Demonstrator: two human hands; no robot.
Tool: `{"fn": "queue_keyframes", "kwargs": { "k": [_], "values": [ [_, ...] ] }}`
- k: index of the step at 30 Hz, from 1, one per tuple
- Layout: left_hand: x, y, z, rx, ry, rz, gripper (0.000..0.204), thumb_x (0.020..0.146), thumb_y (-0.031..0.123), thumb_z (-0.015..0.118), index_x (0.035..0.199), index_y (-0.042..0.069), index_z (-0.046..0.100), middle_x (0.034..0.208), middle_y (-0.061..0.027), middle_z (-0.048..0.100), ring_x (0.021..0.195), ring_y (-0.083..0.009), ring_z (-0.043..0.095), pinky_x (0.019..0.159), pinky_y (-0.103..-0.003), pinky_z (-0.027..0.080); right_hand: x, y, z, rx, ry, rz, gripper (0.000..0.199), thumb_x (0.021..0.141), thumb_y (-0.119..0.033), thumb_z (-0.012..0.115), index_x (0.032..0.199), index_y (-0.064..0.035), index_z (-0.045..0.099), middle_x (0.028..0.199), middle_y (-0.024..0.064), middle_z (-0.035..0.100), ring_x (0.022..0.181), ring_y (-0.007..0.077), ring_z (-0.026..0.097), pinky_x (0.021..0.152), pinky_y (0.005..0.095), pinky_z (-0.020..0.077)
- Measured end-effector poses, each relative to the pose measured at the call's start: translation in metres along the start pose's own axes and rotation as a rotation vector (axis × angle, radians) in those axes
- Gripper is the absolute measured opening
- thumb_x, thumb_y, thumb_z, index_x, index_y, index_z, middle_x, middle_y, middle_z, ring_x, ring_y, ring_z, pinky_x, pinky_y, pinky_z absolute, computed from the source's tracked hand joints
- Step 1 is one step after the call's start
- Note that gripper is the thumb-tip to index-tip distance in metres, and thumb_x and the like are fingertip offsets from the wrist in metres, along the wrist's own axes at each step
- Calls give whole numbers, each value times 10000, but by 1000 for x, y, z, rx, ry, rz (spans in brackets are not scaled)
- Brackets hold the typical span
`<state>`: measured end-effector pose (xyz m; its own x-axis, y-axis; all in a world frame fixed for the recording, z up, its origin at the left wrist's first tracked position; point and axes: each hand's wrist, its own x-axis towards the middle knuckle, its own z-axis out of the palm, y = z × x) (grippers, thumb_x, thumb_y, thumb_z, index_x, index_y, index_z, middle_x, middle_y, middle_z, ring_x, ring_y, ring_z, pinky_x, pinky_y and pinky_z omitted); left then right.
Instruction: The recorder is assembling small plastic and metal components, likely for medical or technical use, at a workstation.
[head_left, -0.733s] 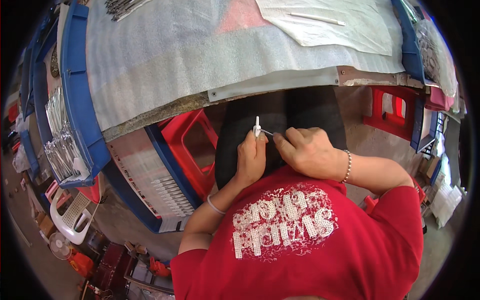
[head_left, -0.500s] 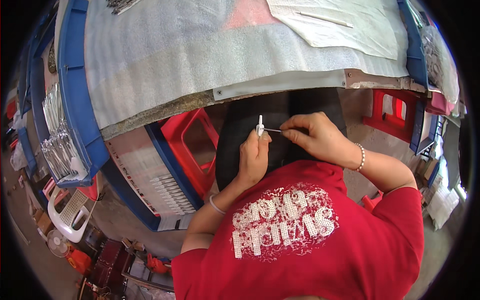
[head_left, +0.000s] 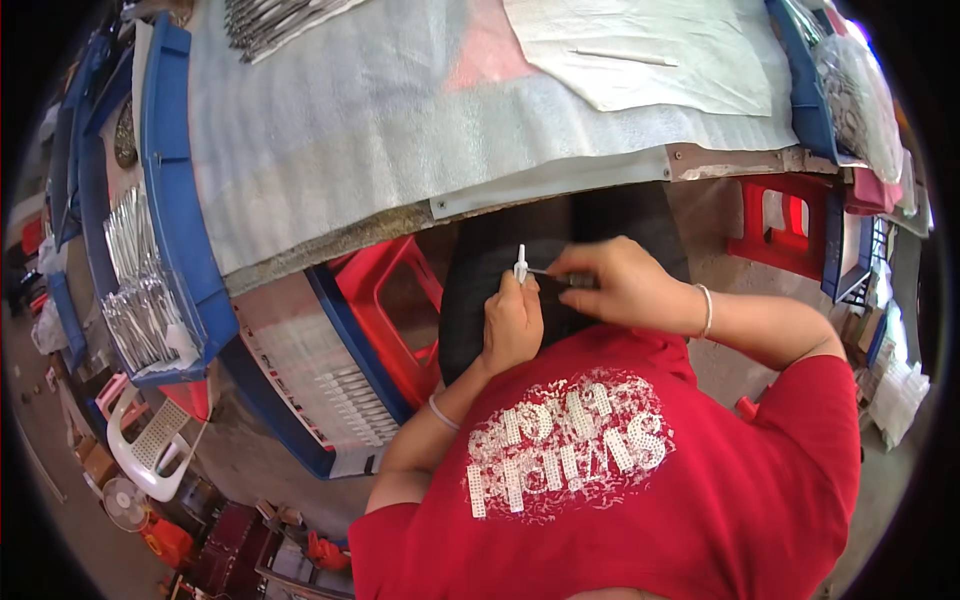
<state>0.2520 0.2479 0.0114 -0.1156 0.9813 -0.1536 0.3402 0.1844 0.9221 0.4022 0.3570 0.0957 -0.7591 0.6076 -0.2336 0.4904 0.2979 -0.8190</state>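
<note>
My left hand [head_left: 513, 325] is closed around a small white plastic part [head_left: 520, 264], whose narrow tip points up between thumb and fingers. From the right, a thin grey rod [head_left: 538, 271] meets the side of this part. My right hand [head_left: 632, 285] has the rod's other end at its fingertips; the fingers are slightly blurred, and that end is hidden. Both hands are over my lap, just in front of the table edge.
The table [head_left: 330, 130] bears a foam sheet, a white cloth [head_left: 640, 85] with a slim white stick [head_left: 625, 57], and a pile of metal pieces [head_left: 285, 22]. Blue trays [head_left: 185, 200] flank it. Red stools [head_left: 385, 300] stand below, beside a tray of white parts [head_left: 355, 405].
The whole view has shifted a little. My right thumb has come away from the index fingertip, and the right hand is blurred by motion. The left hand keeps its hold.
</note>
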Motion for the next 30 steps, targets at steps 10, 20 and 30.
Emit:
{"fn": "queue_keyframes", "kwargs": {
  "k": [10,20,30],
  "values": [
    [0,-8,-3,-89,-16,-43,131,941,63,451,885,-44,504,701,-197,587,647,-380,616,535,-420,439,8,-2,-3,-322,-245,17,365,777,-116,631,1136,-50,647,836,129,680,603,254,643,530,364,498],
    [0,2,-3,-66,-31,-19,110,925,64,471,878,-35,462,721,-270,580,723,-475,589,536,-483,436,-4,8,2,488,-101,336,328,774,-98,664,1074,35,645,916,217,673,828,326,668,727,360,521],
    [-10,10,-11,-458,-112,-376,183,968,146,447,871,14,528,568,-15,457,485,-74,448,440,-266,352,-32,-27,-8,-178,-2,-147,396,787,6,610,1178,35,553,1021,182,556,851,329,610,727,374,521]
  ]
}}
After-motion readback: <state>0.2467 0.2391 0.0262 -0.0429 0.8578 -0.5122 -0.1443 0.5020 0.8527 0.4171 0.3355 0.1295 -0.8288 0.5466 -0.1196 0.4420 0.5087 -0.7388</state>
